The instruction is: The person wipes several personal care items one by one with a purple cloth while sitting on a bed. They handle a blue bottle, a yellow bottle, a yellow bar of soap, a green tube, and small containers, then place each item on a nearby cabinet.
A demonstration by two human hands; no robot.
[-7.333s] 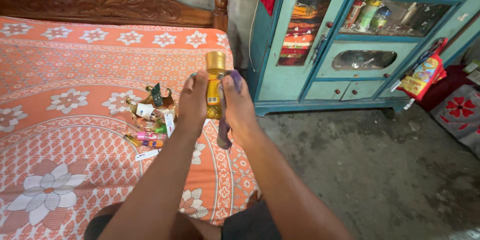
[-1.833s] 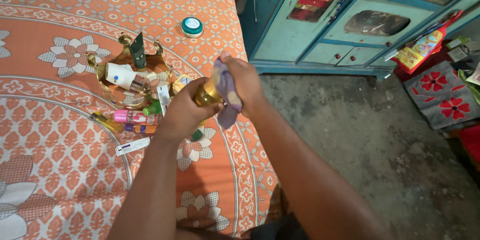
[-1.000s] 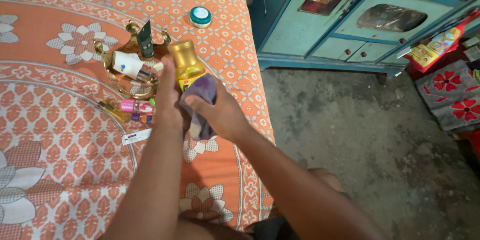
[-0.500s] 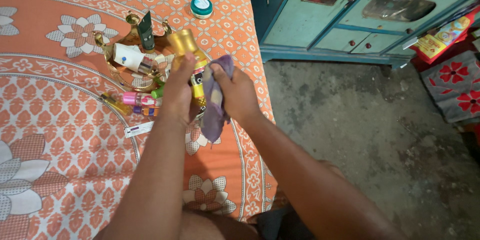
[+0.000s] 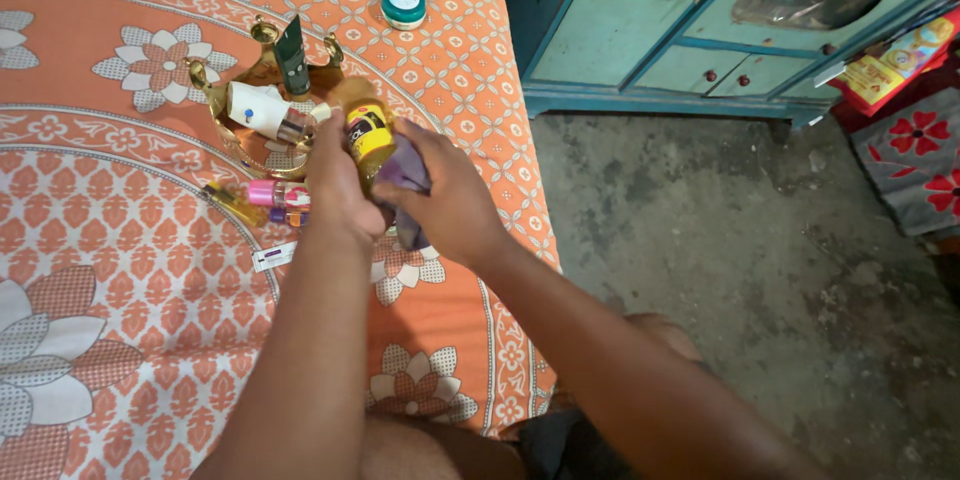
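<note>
My left hand (image 5: 335,185) grips a yellow bottle with a gold cap (image 5: 364,126) over the bed, cap pointing away from me. My right hand (image 5: 446,202) holds a purple cloth (image 5: 405,174) pressed against the bottle's lower part. Just beyond the hands stands a gold tray (image 5: 232,130) with a white bottle (image 5: 256,110) and a dark tube (image 5: 292,43) in it. Small pink and yellow bottles (image 5: 262,197) lie beside the tray, left of my left hand.
An orange flowered bedsheet (image 5: 130,270) covers the bed. A round green-lidded jar (image 5: 403,6) sits farther up near the bed's right edge. A blue cabinet (image 5: 690,50) stands to the right on a grey concrete floor (image 5: 740,260). A red flowered mat (image 5: 920,170) lies at far right.
The bottle has tilted lower and the purple cloth has slid down under my right hand, which now covers the bottle's lower half. The view shifted slightly.
</note>
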